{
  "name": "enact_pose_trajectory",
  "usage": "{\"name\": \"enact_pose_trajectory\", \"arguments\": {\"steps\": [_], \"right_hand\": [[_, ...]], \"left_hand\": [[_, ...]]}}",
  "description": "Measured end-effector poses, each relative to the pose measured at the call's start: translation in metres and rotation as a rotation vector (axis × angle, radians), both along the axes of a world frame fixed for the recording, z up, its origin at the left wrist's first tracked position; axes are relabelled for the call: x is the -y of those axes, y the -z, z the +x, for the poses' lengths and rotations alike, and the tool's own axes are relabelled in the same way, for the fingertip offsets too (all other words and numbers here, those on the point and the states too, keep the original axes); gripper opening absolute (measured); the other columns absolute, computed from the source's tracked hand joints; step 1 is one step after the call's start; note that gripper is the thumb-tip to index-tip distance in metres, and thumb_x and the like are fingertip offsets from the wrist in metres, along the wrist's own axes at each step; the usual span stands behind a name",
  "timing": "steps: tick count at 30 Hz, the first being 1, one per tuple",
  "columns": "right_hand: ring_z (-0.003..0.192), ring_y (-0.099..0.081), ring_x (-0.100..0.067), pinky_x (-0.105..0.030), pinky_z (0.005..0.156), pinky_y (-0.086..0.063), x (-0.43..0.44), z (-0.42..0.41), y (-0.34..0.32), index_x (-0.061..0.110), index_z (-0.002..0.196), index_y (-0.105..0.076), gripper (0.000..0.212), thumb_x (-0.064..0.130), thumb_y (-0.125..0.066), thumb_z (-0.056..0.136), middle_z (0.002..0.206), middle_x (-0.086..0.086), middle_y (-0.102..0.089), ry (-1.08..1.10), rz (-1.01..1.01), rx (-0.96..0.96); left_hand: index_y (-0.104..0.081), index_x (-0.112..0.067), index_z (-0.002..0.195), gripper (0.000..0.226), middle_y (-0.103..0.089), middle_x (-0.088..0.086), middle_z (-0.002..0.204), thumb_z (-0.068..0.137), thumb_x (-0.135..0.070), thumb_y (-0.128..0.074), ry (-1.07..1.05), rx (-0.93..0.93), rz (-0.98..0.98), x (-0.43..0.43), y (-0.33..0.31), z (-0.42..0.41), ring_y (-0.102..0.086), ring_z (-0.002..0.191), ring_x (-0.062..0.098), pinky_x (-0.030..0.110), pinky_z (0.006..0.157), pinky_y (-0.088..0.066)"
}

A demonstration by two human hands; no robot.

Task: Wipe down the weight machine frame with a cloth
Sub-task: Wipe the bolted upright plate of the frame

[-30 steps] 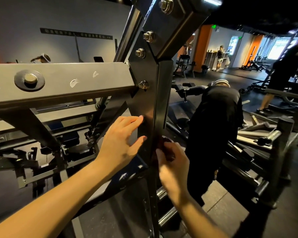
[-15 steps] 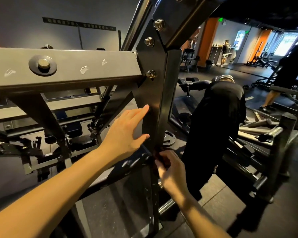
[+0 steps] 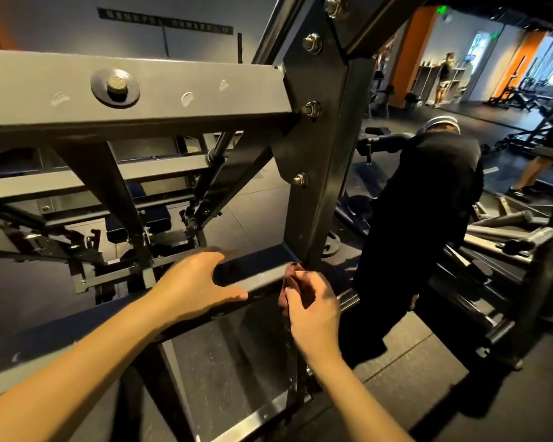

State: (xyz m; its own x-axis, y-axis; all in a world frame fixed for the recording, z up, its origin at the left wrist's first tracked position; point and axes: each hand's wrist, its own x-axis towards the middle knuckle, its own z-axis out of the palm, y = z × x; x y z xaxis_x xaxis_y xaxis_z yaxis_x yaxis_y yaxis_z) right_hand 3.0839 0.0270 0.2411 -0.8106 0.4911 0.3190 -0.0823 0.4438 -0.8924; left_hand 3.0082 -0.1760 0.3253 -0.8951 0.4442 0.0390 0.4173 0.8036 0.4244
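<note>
Cloth (image 3: 289, 287): dark, pinched in the right hand (image 3: 313, 309), pressed where upright post (image 3: 324, 186) meets lower crossbar (image 3: 259, 275).
Left hand (image 3: 193, 287): fingers spread, nothing gripped, over the crossbar.
Progress: smudges seen on the far-left upper beam (image 3: 141, 90); judged unfinished.

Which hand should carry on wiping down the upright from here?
Probably the right hand: it holds the cloth against the upright where the lower bar meets it. The left hand is open, with no cloth.
</note>
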Motion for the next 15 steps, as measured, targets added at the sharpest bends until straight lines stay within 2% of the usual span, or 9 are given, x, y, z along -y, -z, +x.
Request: {"name": "enact_pose_trajectory", "arguments": {"steps": [2, 5, 7, 9, 11, 12, 14, 15], "right_hand": [[0.109, -0.064, -0.007, -0.036, 0.095, -0.058, -0.001, 0.004, -0.005, 0.034, 0.124, -0.067, 0.03, 0.021, -0.065, 0.097, 0.117, 0.018, -0.061, -0.047, 0.112, 0.005], [0.111, -0.06, -0.008, -0.022, 0.099, -0.051, -0.009, 0.003, -0.029, 0.019, 0.131, -0.067, 0.035, 0.014, -0.065, 0.097, 0.121, 0.009, -0.061, -0.005, 0.354, -0.12], [0.11, -0.059, -0.013, -0.024, 0.095, -0.052, -0.006, -0.004, -0.04, 0.015, 0.132, -0.067, 0.036, 0.015, -0.064, 0.096, 0.124, 0.002, -0.061, -0.005, 0.594, -0.132], [0.111, -0.06, -0.018, -0.032, 0.092, -0.056, 0.003, -0.014, -0.042, 0.018, 0.13, -0.068, 0.037, 0.017, -0.067, 0.093, 0.125, 0.0, -0.064, 0.025, 0.751, -0.024], [0.104, -0.062, -0.021, -0.038, 0.087, -0.058, 0.017, -0.017, -0.038, 0.02, 0.125, -0.069, 0.034, 0.018, -0.069, 0.091, 0.116, -0.001, -0.068, 0.084, 0.777, 0.066], [0.099, -0.061, -0.02, -0.037, 0.083, -0.057, 0.023, -0.017, -0.036, 0.021, 0.122, -0.07, 0.03, 0.02, -0.067, 0.092, 0.11, -0.001, -0.068, 0.103, 0.742, 0.076], [0.089, -0.057, -0.015, -0.03, 0.077, -0.052, 0.036, -0.015, -0.034, 0.024, 0.118, -0.07, 0.024, 0.023, -0.06, 0.096, 0.102, 0.001, -0.064, 0.023, 0.671, 0.021], [0.088, -0.053, -0.013, -0.029, 0.075, -0.049, 0.043, -0.011, -0.033, 0.024, 0.119, -0.07, 0.027, 0.023, -0.058, 0.096, 0.102, 0.003, -0.064, -0.085, 0.67, -0.028]], "left_hand": [[-0.052, -0.026, 0.145, 0.076, -0.06, -0.002, 0.139, 0.082, -0.063, -0.073, -0.002, 0.024, -0.007, 0.005, 0.0, 0.002, -0.056, 0.118, 0.013, 0.023, 0.087, -0.044], [-0.047, -0.026, 0.149, 0.074, -0.057, -0.003, 0.144, 0.086, -0.056, -0.073, 0.013, 0.022, 0.004, 0.008, -0.002, 0.006, -0.053, 0.121, 0.012, 0.023, 0.092, -0.042], [-0.047, -0.026, 0.148, 0.073, -0.058, -0.003, 0.141, 0.086, -0.054, -0.073, 0.02, 0.018, 0.014, 0.008, -0.003, 0.009, -0.049, 0.109, 0.007, 0.022, 0.086, -0.04], [-0.048, -0.027, 0.147, 0.073, -0.059, -0.003, 0.139, 0.085, -0.056, -0.073, 0.012, 0.018, 0.012, 0.011, -0.003, 0.01, -0.046, 0.102, 0.005, 0.022, 0.081, -0.039], [-0.047, -0.027, 0.148, 0.077, -0.058, -0.003, 0.14, 0.083, -0.06, -0.074, -0.016, 0.02, 0.009, 0.018, -0.002, 0.011, -0.051, 0.108, 0.008, 0.023, 0.085, -0.043], [-0.046, -0.029, 0.149, 0.08, -0.058, -0.003, 0.142, 0.082, -0.062, -0.073, -0.03, 0.022, 0.008, 0.024, -0.001, 0.012, -0.054, 0.115, 0.01, 0.024, 0.089, -0.045], [-0.044, -0.03, 0.151, 0.084, -0.057, -0.003, 0.143, 0.08, -0.066, -0.073, -0.056, 0.022, -0.002, 0.035, 0.001, 0.015, -0.055, 0.123, 0.013, 0.024, 0.09, -0.046], [-0.042, -0.03, 0.151, 0.086, -0.056, -0.002, 0.144, 0.079, -0.066, -0.072, -0.07, 0.027, -0.009, 0.04, 0.001, 0.017, -0.055, 0.124, 0.014, 0.024, 0.09, -0.046]]}}
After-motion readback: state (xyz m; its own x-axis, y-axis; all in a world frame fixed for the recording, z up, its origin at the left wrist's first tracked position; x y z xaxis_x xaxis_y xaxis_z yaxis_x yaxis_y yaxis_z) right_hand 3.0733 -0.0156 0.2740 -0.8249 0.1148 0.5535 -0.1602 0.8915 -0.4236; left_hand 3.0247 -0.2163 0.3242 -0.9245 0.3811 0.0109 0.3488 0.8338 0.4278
